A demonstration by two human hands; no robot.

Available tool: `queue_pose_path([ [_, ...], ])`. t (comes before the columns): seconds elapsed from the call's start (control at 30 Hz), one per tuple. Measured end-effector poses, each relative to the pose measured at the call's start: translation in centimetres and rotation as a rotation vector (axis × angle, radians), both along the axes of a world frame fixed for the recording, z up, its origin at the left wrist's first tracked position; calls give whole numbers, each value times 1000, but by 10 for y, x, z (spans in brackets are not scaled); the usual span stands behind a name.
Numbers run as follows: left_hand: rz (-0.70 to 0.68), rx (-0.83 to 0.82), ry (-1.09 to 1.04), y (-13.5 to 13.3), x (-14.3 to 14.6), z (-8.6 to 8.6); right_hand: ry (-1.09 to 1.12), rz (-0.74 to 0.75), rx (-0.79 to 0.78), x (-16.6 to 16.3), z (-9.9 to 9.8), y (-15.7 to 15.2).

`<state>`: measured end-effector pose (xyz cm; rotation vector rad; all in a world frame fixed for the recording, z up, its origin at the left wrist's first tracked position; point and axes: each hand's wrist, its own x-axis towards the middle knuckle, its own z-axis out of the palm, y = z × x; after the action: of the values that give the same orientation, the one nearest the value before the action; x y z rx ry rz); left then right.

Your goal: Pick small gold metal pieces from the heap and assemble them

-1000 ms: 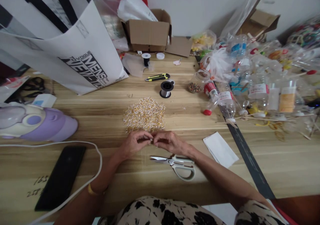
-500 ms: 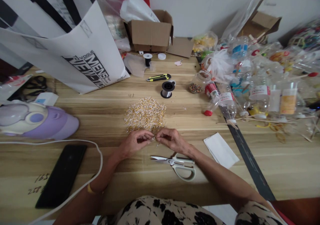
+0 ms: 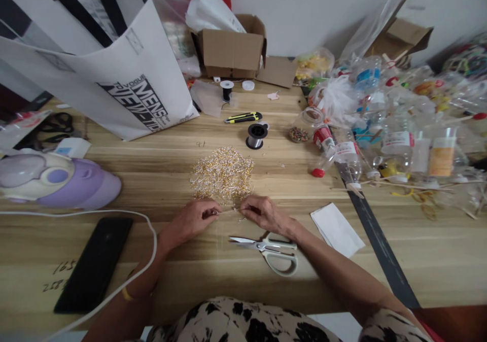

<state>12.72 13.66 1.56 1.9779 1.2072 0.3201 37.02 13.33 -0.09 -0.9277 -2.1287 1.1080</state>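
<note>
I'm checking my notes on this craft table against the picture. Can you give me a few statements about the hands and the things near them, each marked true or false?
1. Both hands, the left hand and the right hand, rest at the near edge of the pile of gold beads. True.
2. The scissors are in the right hand. False: they lie on the table, just nearer the person than that hand.
3. The phone lies to the left of the hands. True.
4. The spool of wire stands inside the cardboard box. False: it stands on the table beyond the beads.
</note>
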Motion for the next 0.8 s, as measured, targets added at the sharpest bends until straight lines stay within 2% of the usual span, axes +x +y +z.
queue_pose_path([
  [0.2, 0, 25, 15, 0, 1, 6, -37, 39, 64, -1, 0, -1],
  [0.8, -61, 130, 143, 1, -21, 10, 8, 42, 48, 1, -5, 0],
])
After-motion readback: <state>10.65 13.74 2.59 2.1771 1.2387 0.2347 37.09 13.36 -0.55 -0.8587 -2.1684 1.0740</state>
